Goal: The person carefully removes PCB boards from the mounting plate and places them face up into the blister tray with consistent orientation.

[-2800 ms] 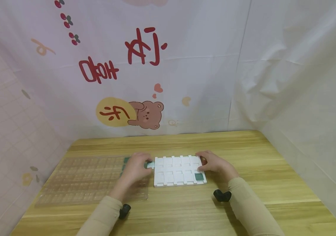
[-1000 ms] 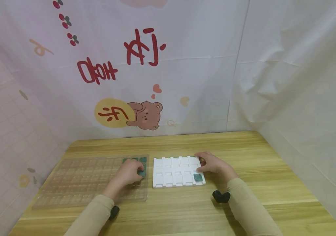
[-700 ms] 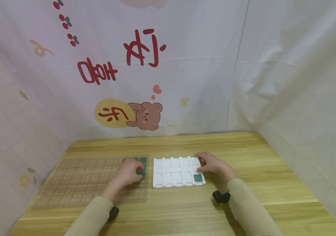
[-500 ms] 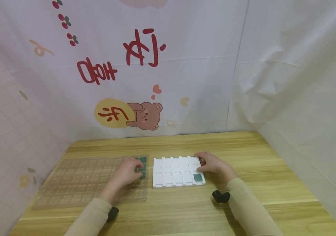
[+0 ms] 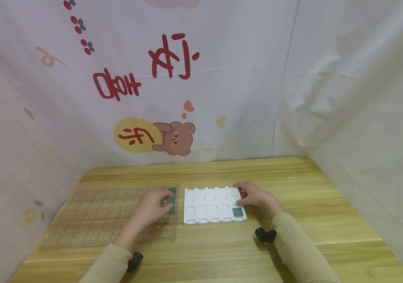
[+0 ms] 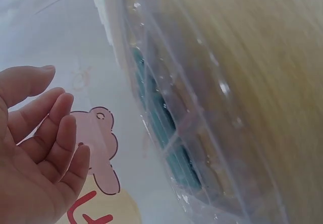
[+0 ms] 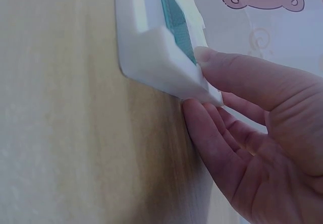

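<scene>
My left hand (image 5: 150, 208) hovers over the right end of a clear plastic tray (image 5: 116, 214), beside several green square chips (image 5: 171, 191) in its pockets. In the left wrist view, that hand (image 6: 40, 143) has loosely bent fingers, thumb apart, with nothing between them; the green chips (image 6: 161, 128) show through the plastic. My right hand (image 5: 256, 195) pinches the right edge of a white pocketed tray (image 5: 203, 214). One green chip (image 5: 238, 212) lies in its near right pocket. The right wrist view has the thumb (image 7: 207, 57) on top of the tray (image 7: 161, 62), fingers underneath.
The two trays lie side by side on a wooden table (image 5: 208, 255), a narrow gap between them. Behind stands a white cloth backdrop (image 5: 236, 110) with a printed bear. Black wrist-camera mounts (image 5: 265, 235) stick out by both sleeves.
At first my left hand held a chip near the white tray's left edge. It then moved left to the clear tray and now, drawn slightly back, holds nothing. The right hand stayed put.
</scene>
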Available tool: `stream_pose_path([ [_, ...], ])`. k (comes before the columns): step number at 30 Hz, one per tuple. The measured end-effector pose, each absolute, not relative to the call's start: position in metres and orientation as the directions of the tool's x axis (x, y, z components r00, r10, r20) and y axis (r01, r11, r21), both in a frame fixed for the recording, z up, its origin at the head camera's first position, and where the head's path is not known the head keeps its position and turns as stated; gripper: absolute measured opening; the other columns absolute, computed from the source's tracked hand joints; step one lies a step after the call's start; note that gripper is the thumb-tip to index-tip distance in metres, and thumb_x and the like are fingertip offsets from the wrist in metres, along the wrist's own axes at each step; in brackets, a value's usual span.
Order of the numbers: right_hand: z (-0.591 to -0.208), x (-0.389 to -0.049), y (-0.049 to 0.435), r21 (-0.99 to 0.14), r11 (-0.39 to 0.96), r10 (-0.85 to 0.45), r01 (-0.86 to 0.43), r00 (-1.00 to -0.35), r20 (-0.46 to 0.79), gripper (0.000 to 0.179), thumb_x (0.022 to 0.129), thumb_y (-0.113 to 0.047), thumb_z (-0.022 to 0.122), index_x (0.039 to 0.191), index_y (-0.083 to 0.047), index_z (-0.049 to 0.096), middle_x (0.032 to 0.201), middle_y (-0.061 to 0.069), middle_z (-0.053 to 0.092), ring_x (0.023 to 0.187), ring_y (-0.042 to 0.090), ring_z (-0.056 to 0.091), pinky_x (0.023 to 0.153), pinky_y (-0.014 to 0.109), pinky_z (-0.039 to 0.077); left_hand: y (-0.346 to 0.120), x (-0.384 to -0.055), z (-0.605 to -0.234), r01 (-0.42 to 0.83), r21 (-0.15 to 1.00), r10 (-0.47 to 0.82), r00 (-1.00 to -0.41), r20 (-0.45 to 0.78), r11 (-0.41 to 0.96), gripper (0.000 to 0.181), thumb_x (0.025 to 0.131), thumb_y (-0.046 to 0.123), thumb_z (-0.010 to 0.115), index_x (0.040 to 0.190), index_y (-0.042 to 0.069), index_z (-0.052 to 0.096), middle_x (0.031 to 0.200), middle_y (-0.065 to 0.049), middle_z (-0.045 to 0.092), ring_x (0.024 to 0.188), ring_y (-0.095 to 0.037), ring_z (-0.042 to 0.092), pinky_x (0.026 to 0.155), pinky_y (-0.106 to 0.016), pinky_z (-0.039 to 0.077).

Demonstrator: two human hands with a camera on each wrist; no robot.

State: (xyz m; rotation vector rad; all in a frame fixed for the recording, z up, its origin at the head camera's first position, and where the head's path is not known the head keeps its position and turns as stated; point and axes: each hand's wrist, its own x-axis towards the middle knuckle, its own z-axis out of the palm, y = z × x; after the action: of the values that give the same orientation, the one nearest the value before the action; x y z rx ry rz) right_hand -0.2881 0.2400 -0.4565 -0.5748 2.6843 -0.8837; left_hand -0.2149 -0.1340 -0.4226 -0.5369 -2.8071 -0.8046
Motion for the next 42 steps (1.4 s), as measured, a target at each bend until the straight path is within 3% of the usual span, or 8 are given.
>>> stream_pose_path([
  [8, -0.459, -0.290, 0.241, -0.599, 0.742, -0.448, -0.300, -0.887, -0.110, 0.065, 0.083, -0.013, 0.078, 0.140, -0.001, 0.049, 0.113, 0.012, 0.049, 0.097, 0.025, 0.046, 0.084, 0.039, 0.043, -0.129, -0.207, -0.417, 0.439, 0.495, 0.298, -0.892, 0.339, 0.750, 0.019, 0.082, 0.009, 0.078, 0.100, 0.011, 0.072, 0.087, 0.000, 0.064, 0.082, -0.020, 0.053, 0.072, -0.035, 0.046],
  [20, -0.457, -0.288, 0.240, -0.605, 0.737, -0.455, -0.302, -0.883, -0.114, 0.065, 0.083, -0.014, 0.078, 0.140, 0.000, 0.049, 0.113, 0.013, 0.048, 0.097, 0.025, 0.047, 0.084, 0.039, 0.043, -0.107, -0.197, -0.405, 0.493, 0.572, 0.275, -0.861, 0.427, 0.655, 0.024, 0.080, 0.006, 0.081, 0.102, 0.010, 0.073, 0.088, 0.000, 0.067, 0.084, -0.020, 0.060, 0.078, -0.038, 0.050],
  [32, -0.458, -0.289, 0.241, -0.602, 0.740, -0.448, -0.299, -0.887, -0.111, 0.066, 0.082, -0.014, 0.079, 0.140, 0.000, 0.049, 0.117, 0.014, 0.049, 0.098, 0.025, 0.048, 0.086, 0.040, 0.043, -0.079, -0.191, -0.398, 0.493, 0.689, 0.240, -0.868, 0.435, 0.531, 0.028, 0.080, 0.007, 0.080, 0.107, 0.013, 0.074, 0.089, 0.001, 0.068, 0.086, -0.019, 0.062, 0.078, -0.034, 0.051],
  [42, -0.458, -0.288, 0.240, -0.609, 0.740, -0.443, -0.286, -0.888, -0.122, 0.064, 0.084, -0.013, 0.078, 0.140, -0.001, 0.049, 0.115, 0.013, 0.049, 0.096, 0.024, 0.048, 0.084, 0.038, 0.044, -0.054, -0.193, -0.404, 0.512, 0.741, 0.261, -0.859, 0.440, 0.435, 0.028, 0.082, 0.010, 0.078, 0.109, 0.013, 0.073, 0.094, -0.002, 0.070, 0.088, -0.024, 0.064, 0.081, -0.039, 0.052],
])
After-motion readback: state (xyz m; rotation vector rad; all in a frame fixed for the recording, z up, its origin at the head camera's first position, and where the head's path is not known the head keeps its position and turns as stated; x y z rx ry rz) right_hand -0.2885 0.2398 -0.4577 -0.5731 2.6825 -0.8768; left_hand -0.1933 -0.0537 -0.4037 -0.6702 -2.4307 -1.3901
